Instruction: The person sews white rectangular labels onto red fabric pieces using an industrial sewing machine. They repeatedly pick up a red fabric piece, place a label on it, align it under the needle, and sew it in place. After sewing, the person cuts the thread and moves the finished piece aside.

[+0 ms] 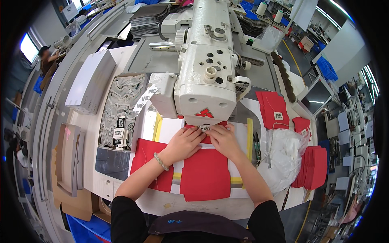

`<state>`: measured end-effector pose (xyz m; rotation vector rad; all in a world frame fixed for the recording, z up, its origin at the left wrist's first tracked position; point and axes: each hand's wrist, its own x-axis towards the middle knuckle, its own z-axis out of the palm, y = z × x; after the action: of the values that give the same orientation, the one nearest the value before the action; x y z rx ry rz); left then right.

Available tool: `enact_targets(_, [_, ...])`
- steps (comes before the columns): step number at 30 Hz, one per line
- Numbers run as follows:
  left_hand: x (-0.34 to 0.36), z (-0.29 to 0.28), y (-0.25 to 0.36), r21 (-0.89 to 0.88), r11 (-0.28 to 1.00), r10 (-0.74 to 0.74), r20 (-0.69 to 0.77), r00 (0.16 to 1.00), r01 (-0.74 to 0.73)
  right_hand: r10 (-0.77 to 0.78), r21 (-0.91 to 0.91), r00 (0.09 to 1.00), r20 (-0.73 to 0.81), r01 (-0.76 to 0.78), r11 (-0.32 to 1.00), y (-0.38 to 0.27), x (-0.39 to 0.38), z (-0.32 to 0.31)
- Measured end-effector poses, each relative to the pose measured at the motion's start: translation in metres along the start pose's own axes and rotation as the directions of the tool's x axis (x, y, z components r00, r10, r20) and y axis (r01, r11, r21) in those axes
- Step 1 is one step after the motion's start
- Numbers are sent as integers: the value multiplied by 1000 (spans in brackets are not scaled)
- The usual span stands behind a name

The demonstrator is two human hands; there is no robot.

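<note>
A white industrial sewing machine [206,81] stands in front of me, its head over a red fabric piece [206,174]. A small white label [206,128] with dark print lies on red cloth just under the front of the head. My left hand [187,141], with a beaded bracelet at the wrist, has its fingertips closed on the label's left side. From the right, my right hand [223,139] meets it, fingers bent and closed on the label's other side. The machine head hides the needle area. More red pieces [152,162] lie partly under my left forearm.
Left of the machine, a tray of bundled labels [121,101] stands beside a white box [91,83] and an open carton [69,158]. On the right are red pieces with a label [273,109], a clear plastic bag of white material [283,158] and a red fabric stack [311,167].
</note>
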<state>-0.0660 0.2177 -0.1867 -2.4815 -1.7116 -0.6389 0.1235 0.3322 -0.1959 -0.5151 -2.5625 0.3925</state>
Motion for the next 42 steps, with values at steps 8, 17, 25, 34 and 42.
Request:
enact_targets(8, [4,-1,0,17,999,-50,52,997,49,53,-75,998,-24,-54,996,3,1,-17])
enact_targets(17, [6,-1,0,18,999,-50,63,997,49,24,-91,1000,-10,-25,996,8,-6,-22])
enact_targets(25, [20,10,9,-106,994,-13,47,999,18,-12,-113,1000,12,14,994,8,-10,-17])
enact_targets(34, [23,14,9,-131,991,9,-1,1000,-9,-87,-125,996,-33,82,989,8,-20,-15])
enact_targets(42, [28,13,7,-294,955,-11,63,998,29,-53,-19,998,42,54,998,3,-20,-13])
